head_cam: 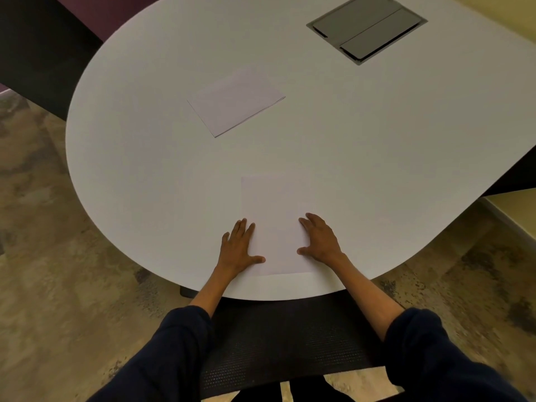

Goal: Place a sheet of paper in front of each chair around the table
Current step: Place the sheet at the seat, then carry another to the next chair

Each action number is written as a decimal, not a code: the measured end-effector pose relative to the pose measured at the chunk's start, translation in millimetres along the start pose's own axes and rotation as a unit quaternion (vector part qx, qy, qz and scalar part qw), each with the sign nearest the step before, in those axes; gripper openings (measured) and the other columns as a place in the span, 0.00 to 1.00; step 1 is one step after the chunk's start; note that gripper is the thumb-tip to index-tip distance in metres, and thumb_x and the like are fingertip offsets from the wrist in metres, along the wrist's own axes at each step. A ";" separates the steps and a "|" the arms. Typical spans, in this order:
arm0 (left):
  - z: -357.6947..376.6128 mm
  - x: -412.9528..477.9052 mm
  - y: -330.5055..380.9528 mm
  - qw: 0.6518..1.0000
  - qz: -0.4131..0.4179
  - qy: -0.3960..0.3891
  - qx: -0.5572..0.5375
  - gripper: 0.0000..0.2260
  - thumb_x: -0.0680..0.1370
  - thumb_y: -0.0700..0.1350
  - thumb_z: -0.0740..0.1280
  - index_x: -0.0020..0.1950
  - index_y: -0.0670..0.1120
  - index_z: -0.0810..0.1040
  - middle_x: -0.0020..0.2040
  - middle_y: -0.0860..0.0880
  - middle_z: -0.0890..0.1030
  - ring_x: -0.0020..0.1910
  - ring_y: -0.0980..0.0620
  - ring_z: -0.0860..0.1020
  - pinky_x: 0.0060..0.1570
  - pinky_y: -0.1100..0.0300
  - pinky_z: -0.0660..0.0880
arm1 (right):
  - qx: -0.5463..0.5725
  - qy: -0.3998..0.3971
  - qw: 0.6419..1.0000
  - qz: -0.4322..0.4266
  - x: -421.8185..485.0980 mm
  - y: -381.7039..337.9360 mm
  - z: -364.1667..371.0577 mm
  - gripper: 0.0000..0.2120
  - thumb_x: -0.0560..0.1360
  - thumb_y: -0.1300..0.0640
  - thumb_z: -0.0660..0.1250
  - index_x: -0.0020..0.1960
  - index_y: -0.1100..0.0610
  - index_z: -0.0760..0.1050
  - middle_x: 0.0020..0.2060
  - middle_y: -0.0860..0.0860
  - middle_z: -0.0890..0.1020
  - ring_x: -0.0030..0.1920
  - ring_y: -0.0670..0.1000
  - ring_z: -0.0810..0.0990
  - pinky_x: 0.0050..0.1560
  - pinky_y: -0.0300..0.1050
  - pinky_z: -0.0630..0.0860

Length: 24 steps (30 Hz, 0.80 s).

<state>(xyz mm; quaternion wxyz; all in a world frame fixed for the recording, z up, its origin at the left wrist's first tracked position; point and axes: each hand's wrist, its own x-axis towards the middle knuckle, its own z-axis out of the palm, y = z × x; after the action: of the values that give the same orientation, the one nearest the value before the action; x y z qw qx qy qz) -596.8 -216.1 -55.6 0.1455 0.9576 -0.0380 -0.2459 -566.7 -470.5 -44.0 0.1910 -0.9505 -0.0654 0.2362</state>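
Sheet of paper (275,224) lies squared before the mesh chair (290,343), both hands (237,248) (320,242) flat on its edges; next, lift another from the stack (236,101)

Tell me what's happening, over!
Left hand and right hand flat on sheet, above chair. Paper stack waiting. Nothing in the way.

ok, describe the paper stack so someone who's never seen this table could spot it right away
Start from the white rounded table and find the grey hatch set into it at the far right. The paper stack lies left of and nearer than that hatch, well beyond the hands. Unlike the single sheet at the near edge, it sits askew, shows layered edges, and nothing touches it.
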 end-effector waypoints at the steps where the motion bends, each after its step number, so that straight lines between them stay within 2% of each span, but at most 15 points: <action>1: -0.6 -0.1 0.7 1.000 -0.001 -0.001 0.000 0.48 0.71 0.65 0.69 0.80 0.48 0.47 0.80 0.46 0.45 0.79 0.48 0.44 0.76 0.43 0.49 | -0.002 -0.001 1.000 -0.001 0.1 -0.2 -0.3 0.46 0.67 0.48 0.77 0.78 0.56 0.57 0.78 0.53 0.56 0.77 0.54 0.54 0.75 0.52 0.57; 7: -7.1 -1.0 6.8 1.000 -0.006 0.009 -0.015 0.46 0.72 0.64 0.69 0.80 0.45 0.50 0.80 0.45 0.48 0.79 0.47 0.48 0.76 0.44 0.51 | 0.004 0.004 1.000 0.011 -1.4 -1.2 -5.0 0.44 0.69 0.46 0.74 0.77 0.57 0.57 0.77 0.54 0.57 0.77 0.54 0.56 0.74 0.53 0.60; 11: -21.1 -10.7 12.1 0.995 -0.004 0.087 -0.053 0.37 0.76 0.62 0.65 0.78 0.46 0.58 0.79 0.45 0.58 0.78 0.47 0.57 0.74 0.47 0.56 | 0.031 0.047 0.998 0.021 -5.7 -9.2 -12.8 0.40 0.73 0.42 0.69 0.77 0.57 0.58 0.76 0.54 0.60 0.76 0.55 0.58 0.70 0.57 0.63; 16: -55.3 -32.7 17.8 0.981 -0.005 0.164 -0.099 0.29 0.79 0.59 0.62 0.75 0.47 0.63 0.76 0.46 0.65 0.76 0.47 0.62 0.73 0.48 0.59 | 0.076 0.121 0.990 -0.003 -11.0 -43.9 -35.0 0.33 0.76 0.41 0.65 0.75 0.57 0.62 0.73 0.55 0.65 0.73 0.56 0.64 0.67 0.58 0.65; 20: -85.7 -55.1 16.6 0.958 -0.026 0.251 -0.133 0.27 0.80 0.58 0.61 0.76 0.46 0.64 0.77 0.44 0.62 0.75 0.46 0.62 0.73 0.48 0.59 | 0.109 0.208 0.972 -0.015 -19.9 -88.1 -55.2 0.33 0.78 0.37 0.58 0.75 0.56 0.62 0.72 0.54 0.68 0.74 0.54 0.63 0.71 0.63 0.57; 24: -111.1 -80.0 10.0 0.928 -0.049 0.330 -0.167 0.26 0.81 0.54 0.60 0.76 0.45 0.62 0.79 0.43 0.57 0.77 0.46 0.60 0.73 0.46 0.61 | 0.135 0.246 0.958 -0.055 -31.9 -131.5 -74.6 0.34 0.78 0.36 0.56 0.76 0.55 0.59 0.73 0.53 0.67 0.75 0.52 0.61 0.73 0.63 0.54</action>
<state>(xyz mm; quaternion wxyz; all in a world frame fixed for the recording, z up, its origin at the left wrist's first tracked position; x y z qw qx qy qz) -613.4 -185.2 77.1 0.2951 0.9472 0.1005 0.0743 -563.9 -381.4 82.1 0.3401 -0.9397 -0.0359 -0.0091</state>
